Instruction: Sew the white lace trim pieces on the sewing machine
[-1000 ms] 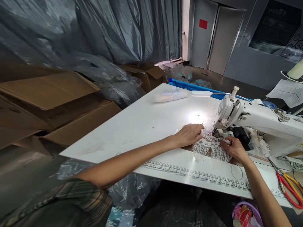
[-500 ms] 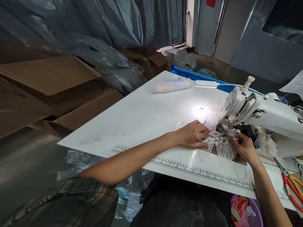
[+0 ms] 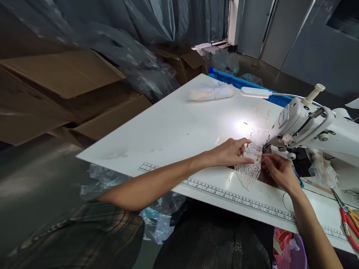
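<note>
White lace trim (image 3: 248, 173) with a fringed lower edge lies under the needle end of the white sewing machine (image 3: 303, 119), on the table's left of the needle. My left hand (image 3: 231, 152) rests at the lace's left side, thumb and index finger spread apart, other fingers curled. Close to the presser foot, my right hand (image 3: 282, 172) pinches the right edge of the lace between thumb and fingers. A small metal plate with red marks (image 3: 254, 147) sits beside the needle. More lace (image 3: 259, 114) stretches out behind it under the lamp light.
A tied fabric bundle (image 3: 211, 92) lies toward the back of the white table (image 3: 157, 134). The lamp (image 3: 255, 92) reaches over it. Red-handled scissors (image 3: 347, 224) and blue-handled snips (image 3: 299, 178) lie at right. Cardboard boxes (image 3: 64, 74) stand left; a purple bin (image 3: 298, 254) sits below.
The view has shifted a little, so the table appears farther right. The lace has drawn in to the needle's left. My left fingers have spread, and my right hand has come closer to the needle.
</note>
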Tool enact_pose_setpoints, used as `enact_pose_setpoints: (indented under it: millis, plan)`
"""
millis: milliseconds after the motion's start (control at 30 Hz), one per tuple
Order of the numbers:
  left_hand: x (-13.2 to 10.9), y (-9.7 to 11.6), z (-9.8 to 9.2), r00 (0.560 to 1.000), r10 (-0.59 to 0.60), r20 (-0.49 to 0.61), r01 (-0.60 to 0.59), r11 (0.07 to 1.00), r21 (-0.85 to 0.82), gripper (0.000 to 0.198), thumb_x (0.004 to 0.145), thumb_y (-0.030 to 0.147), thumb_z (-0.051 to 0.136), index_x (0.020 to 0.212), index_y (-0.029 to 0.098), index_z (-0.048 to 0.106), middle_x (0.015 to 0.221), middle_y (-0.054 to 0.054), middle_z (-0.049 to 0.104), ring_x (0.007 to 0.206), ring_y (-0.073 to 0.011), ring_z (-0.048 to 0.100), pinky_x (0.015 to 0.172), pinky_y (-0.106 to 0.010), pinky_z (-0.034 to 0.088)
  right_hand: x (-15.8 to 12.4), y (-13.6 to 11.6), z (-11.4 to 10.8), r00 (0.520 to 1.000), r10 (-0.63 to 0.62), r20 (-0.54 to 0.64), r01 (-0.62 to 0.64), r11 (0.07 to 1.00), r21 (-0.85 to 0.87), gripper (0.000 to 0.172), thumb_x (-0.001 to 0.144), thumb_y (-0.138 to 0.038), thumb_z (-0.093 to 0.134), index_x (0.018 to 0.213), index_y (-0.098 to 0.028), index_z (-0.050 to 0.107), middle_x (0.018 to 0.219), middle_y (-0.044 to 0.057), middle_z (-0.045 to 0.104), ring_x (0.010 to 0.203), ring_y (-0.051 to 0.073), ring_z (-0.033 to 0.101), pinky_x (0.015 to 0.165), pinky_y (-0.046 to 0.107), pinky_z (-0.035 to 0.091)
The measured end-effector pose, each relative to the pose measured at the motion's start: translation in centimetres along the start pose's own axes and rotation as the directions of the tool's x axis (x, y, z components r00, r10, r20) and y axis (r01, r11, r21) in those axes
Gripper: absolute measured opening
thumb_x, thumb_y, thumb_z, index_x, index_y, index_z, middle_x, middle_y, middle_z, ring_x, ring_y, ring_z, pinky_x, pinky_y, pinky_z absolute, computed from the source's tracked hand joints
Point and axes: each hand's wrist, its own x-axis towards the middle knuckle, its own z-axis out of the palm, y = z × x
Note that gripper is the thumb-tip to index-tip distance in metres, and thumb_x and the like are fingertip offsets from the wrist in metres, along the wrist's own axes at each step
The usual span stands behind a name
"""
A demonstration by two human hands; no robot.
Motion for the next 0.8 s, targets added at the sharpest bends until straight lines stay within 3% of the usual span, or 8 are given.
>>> enact_pose_setpoints:
  millis: [67,133,233,333,433,500,633,800]
  plan:
    - [-0.1,-0.2,0.0,1.0,-0.009,0.017,0.009,0.999,0.041,0.068,0.081,0.041,0.062,0.139,0.008,0.049,0.082,-0.003,0.064,0.067,-0.014,0.058,0.06,-0.026,0.043,-0.2,1.3,-0.9,0.988,-0.1,-0.118,0.072,0.973,-0.217,0.043,0.086,-0.053,0.053,0.103,-0.017,0.071,0.073,0.007,0.071,0.07,0.023,0.068,0.065,0.036,0.055]
    - [-0.1,-0.3,-0.2,0.999,-0.023,0.027,0.021,0.998,0.051,0.065,0.082,0.037,0.058,0.139,0.008,0.049,0.082,-0.003,0.064,0.065,-0.0134,0.057,0.059,-0.025,0.042,-0.6,2.2,-1.4,0.961,-0.234,-0.146,0.172,0.923,-0.344,0.036,0.09,-0.044,0.049,0.104,-0.018,0.071,0.081,0.008,0.073,0.074,0.023,0.068,0.071,0.038,0.056]
    - [0.0,-0.6,-0.5,0.998,-0.058,0.013,0.057,0.996,0.071,0.065,0.081,0.038,0.058,0.138,0.008,0.05,0.081,-0.003,0.064,0.065,-0.0137,0.057,0.059,-0.025,0.041,-1.1,2.8,-1.2,0.906,-0.421,-0.046,0.369,0.839,-0.401,0.032,0.095,-0.034,0.044,0.11,-0.02,0.069,0.099,0.01,0.072,0.088,0.024,0.068,0.081,0.04,0.057]
    - [0.2,-0.7,-0.6,0.997,-0.072,0.002,0.071,0.993,0.09,0.064,0.08,0.038,0.06,0.137,0.009,0.051,0.082,-0.003,0.063,0.068,-0.0144,0.058,0.06,-0.026,0.042,-1.3,2.8,-0.7,0.845,-0.528,0.086,0.502,0.727,-0.468,0.035,0.097,-0.028,0.042,0.122,-0.022,0.066,0.106,0.012,0.068,0.096,0.024,0.066,0.085,0.042,0.057]
    - [0.3,-0.6,-0.5,0.996,-0.089,-0.008,0.09,0.993,0.081,0.063,0.079,0.037,0.062,0.134,0.009,0.054,0.082,-0.003,0.063,0.069,-0.0148,0.058,0.063,-0.027,0.043,-1.0,2.8,-0.4,0.811,-0.56,0.17,0.546,0.621,-0.562,0.037,0.096,-0.024,0.043,0.125,-0.021,0.066,0.107,0.014,0.063,0.099,0.026,0.063,0.082,0.043,0.058]
    - [0.3,-0.4,-0.4,0.992,-0.124,-0.031,0.126,0.989,0.078,0.062,0.079,0.035,0.063,0.134,0.009,0.053,0.081,-0.002,0.062,0.069,-0.0154,0.058,0.064,-0.028,0.043,-0.6,2.9,-0.5,0.817,-0.542,0.2,0.539,0.591,-0.601,0.039,0.095,-0.023,0.042,0.126,-0.021,0.065,0.107,0.015,0.061,0.098,0.027,0.062,0.08,0.044,0.058]
    - [0.4,-0.3,-0.3,0.985,-0.169,-0.038,0.171,0.984,0.053,0.063,0.079,0.032,0.062,0.137,0.01,0.05,0.078,0.0,0.06,0.069,-0.0162,0.058,0.062,-0.028,0.043,0.5,3.0,-1.2,0.855,-0.469,0.22,0.503,0.65,-0.569,0.041,0.098,-0.03,0.039,0.13,-0.02,0.063,0.105,0.015,0.06,0.09,0.026,0.063,0.077,0.044,0.058]
    - [0.5,-0.6,-0.4,0.985,-0.171,-0.024,0.172,0.984,0.037,0.061,0.078,0.03,0.064,0.135,0.01,0.051,0.075,0.001,0.059,0.069,-0.0157,0.058,0.061,-0.028,0.043,0.7,3.4,-1.5,0.856,-0.476,0.199,0.509,0.717,-0.476,0.042,0.1,-0.035,0.038,0.133,-0.023,0.061,0.107,0.012,0.062,0.09,0.022,0.062,0.081,0.042,0.057]
